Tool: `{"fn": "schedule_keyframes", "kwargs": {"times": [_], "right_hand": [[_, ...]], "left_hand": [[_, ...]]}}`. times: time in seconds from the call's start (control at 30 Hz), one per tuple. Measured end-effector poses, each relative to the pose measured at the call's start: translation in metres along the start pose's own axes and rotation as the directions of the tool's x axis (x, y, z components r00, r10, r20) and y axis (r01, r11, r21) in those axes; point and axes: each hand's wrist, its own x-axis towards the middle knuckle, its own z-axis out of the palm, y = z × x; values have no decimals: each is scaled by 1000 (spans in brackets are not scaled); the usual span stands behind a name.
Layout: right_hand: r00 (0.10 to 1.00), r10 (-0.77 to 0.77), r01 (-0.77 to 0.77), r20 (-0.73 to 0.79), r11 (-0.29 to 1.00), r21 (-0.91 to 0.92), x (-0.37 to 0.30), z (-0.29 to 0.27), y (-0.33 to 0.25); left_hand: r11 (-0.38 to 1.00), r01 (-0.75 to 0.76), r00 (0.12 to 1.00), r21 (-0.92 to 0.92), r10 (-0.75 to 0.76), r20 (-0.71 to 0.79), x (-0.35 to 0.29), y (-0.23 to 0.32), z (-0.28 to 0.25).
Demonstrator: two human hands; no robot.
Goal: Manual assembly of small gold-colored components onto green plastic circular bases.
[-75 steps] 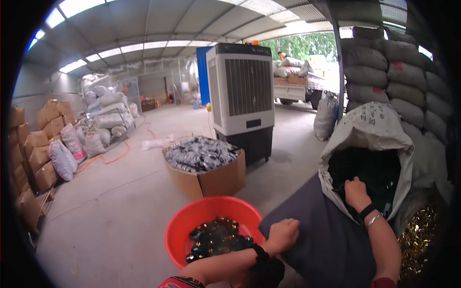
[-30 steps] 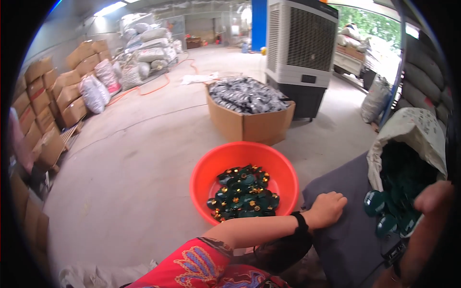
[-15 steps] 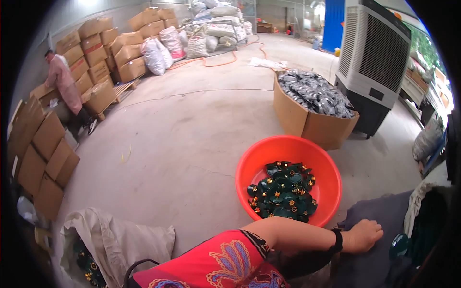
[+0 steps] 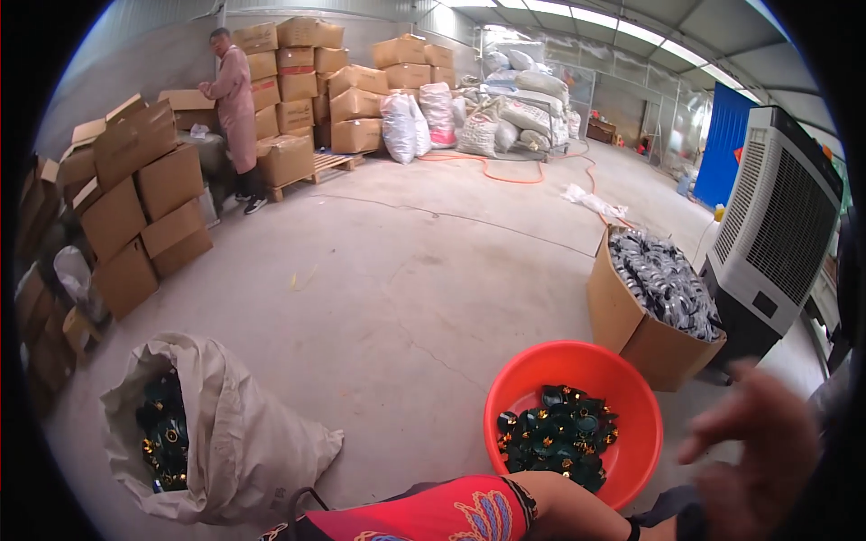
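Red patterned cloth is seen on the sleeve (image 4: 442,521) of the left arm (image 4: 570,510), which is extended along the near side of the red basin (image 4: 637,435). The left hand (image 4: 665,528) is placed at the near right of this basin; it is mostly hidden at the lower edge, so the state of its fingers cannot be told. The right hand (image 4: 762,451) is raised just to the right of the basin; it is blurred, but its fingers are seen bent and spread apart. Dark green pieces (image 4: 559,428) with gold-coloured parts are heaped inside the basin. To the left of the basin, well apart from it, a pale sack (image 4: 244,433) is rested on the floor (image 4: 388,298), and similar pieces (image 4: 167,442) are seen within its opened mouth. Behind the basin, to the right, a cardboard box (image 4: 667,356) is filled with silvery grey pieces (image 4: 663,279), and an air cooler (image 4: 767,198) is stood beside it. Far behind the basin, to the left, brown cartons (image 4: 356,135) are stacked, and near them a person (image 4: 236,108) in pink is seen.
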Motion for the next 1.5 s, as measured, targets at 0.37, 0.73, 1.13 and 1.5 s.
{"fn": "schedule_keyframes", "kwargs": {"times": [0.37,0.73,1.13,1.5], "right_hand": [[978,195,-186,75,977,-105,-14,52,19],[968,251,-246,24,962,-117,-19,53,33],[959,-89,66,-268,994,-93,-37,-16,-10],[826,109,-217,-552,967,-134,-70,-31,-38]], "left_hand": [[997,-79,996,-22,78,-48,-2,-23,-4],[983,-110,986,-145,90,-137,-9,-26,12],[952,-184,972,-243,140,-187,-12,-17,11],[978,-196,980,71,198,-26,-13,-32,25]]}}
